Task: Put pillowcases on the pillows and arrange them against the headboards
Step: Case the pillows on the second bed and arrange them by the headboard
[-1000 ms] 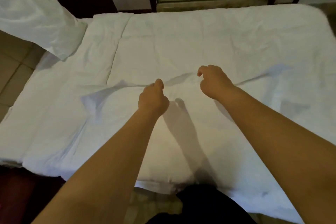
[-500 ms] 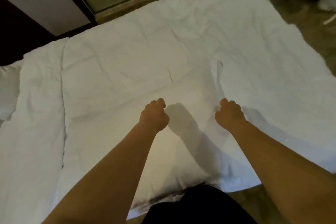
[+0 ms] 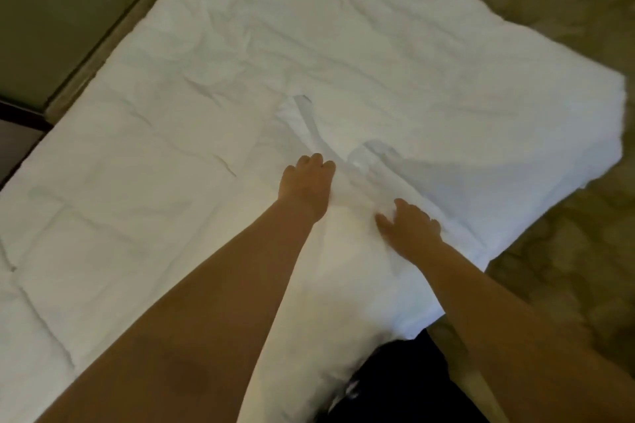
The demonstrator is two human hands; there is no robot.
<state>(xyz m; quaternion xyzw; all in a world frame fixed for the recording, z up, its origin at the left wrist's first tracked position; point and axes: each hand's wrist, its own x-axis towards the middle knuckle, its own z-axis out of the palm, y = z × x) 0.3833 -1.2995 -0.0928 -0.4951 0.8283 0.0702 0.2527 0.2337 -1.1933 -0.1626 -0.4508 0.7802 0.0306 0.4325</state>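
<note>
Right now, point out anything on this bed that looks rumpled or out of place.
The white bedding is creased all over, and a raised fold runs up from between the hands. The left hand is bunched on the cloth; the right hand presses it flat. No stain, tear or spill shows.

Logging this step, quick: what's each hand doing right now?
Left hand: closed, gripping the white fabric.
Right hand: open, fingers spread, resting on the fabric.

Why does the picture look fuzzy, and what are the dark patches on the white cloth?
Head view: the whole picture is softly blurred, probably from head movement; the dim grey patches on the white bedding are shadows in its folds, beyond the left hand and right hand.
</note>
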